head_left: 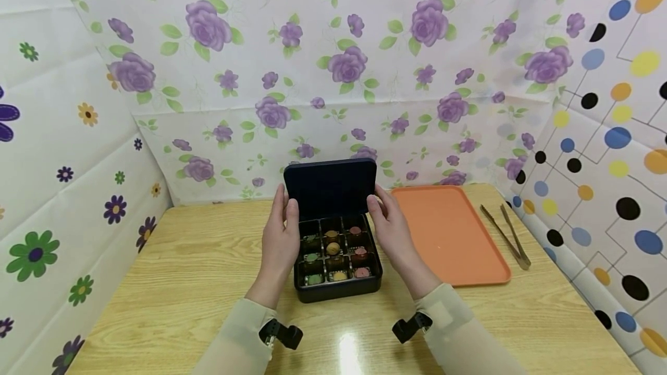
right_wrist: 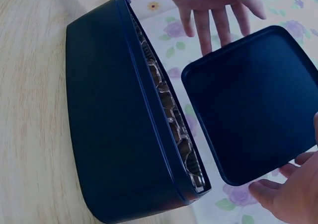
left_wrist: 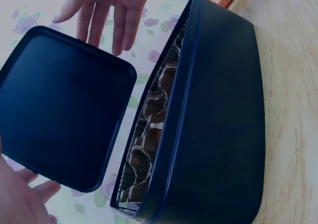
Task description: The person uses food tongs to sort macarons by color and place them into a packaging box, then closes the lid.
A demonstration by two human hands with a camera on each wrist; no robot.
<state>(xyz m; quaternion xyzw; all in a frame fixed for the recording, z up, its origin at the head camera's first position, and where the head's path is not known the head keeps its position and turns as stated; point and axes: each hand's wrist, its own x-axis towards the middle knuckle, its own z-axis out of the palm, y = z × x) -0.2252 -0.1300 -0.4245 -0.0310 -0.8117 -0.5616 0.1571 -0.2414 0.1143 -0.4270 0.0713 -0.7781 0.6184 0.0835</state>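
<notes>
**A:** So the worktop (head_left: 208, 282) is wood-look, with flowery sheets walling it in on three sides. Just beyond the right hand (head_left: 388, 227) lies an orange tray (head_left: 453, 236), and past that some tongs (head_left: 508, 233).

**B:** And the box?

**A:** The dark box (head_left: 339, 285) sits between both hands with its lid (head_left: 330, 187) held upright at the far edge. The left hand (head_left: 281, 236) and the right one each pinch a side edge of it.

**B:** Looks rigid and light, probably smooth. I'd keep holding it by the side edges.

**A:** Yep. The sweets (head_left: 333, 247) in the compartments seem delicate. There's free room left of the left hand, but the back sheet is close behind the lid.
</notes>
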